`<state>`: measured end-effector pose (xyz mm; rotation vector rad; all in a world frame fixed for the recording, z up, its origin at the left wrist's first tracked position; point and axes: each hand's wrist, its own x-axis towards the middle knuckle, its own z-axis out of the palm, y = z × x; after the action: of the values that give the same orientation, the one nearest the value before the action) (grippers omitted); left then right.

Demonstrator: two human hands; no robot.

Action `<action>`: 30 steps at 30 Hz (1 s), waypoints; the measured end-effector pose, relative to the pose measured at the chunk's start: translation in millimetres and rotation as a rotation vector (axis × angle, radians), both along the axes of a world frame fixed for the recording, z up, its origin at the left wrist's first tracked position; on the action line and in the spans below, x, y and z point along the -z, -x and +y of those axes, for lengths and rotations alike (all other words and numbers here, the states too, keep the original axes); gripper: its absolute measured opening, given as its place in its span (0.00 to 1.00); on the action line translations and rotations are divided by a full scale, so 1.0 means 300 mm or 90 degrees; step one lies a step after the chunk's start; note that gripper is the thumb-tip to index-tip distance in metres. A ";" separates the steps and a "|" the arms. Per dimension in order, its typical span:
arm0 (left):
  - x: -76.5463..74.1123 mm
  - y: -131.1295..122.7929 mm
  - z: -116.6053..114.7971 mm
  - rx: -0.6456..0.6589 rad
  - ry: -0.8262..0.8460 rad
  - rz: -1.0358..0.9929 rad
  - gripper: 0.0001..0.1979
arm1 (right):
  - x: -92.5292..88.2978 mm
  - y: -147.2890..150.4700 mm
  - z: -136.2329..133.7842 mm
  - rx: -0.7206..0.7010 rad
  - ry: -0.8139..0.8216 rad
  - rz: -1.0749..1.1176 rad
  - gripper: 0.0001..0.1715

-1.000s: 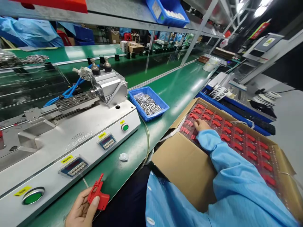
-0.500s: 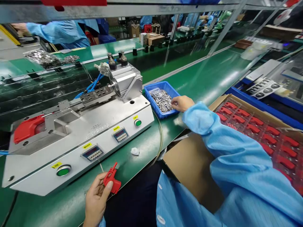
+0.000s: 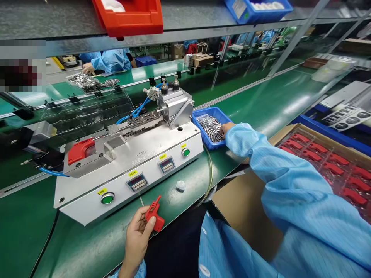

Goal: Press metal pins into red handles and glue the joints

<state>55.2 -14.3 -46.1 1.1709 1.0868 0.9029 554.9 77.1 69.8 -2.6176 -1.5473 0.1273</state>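
Observation:
Between the thumb and fingers of my left hand (image 3: 139,235) is a red plastic part (image 3: 155,217), held over the front edge of the green bench. My right hand (image 3: 227,129) reaches into a blue bin (image 3: 213,146) of small metal pins (image 3: 211,127). Its fingertips are down among the pins, bent together, and what they pinch is hidden. Left of the bin stands a metal machine (image 3: 139,162) with green buttons and small displays. Another red part (image 3: 79,151) sits in the fixture at the machine's left end.
A small white cap (image 3: 180,186) lies on the bench before the machine. On the right, a carton holds a clear tray of red parts (image 3: 333,168). Orange (image 3: 133,25) and blue bins (image 3: 261,13) sit on the overhead shelf. A person in blue (image 3: 111,61) works across the bench.
The view has shifted, bringing the shelf bins into sight. My right hand has gone deeper into the pins, hiding its fingertips. My left hand still holds the red part.

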 end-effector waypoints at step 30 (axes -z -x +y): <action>-0.029 -0.018 0.007 0.043 0.017 -0.031 0.22 | -0.132 0.089 0.005 0.098 -0.410 0.386 0.16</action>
<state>60.5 -12.0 -37.3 1.1510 1.0109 0.8577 528.3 78.6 109.5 -1.9280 -0.9637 0.3138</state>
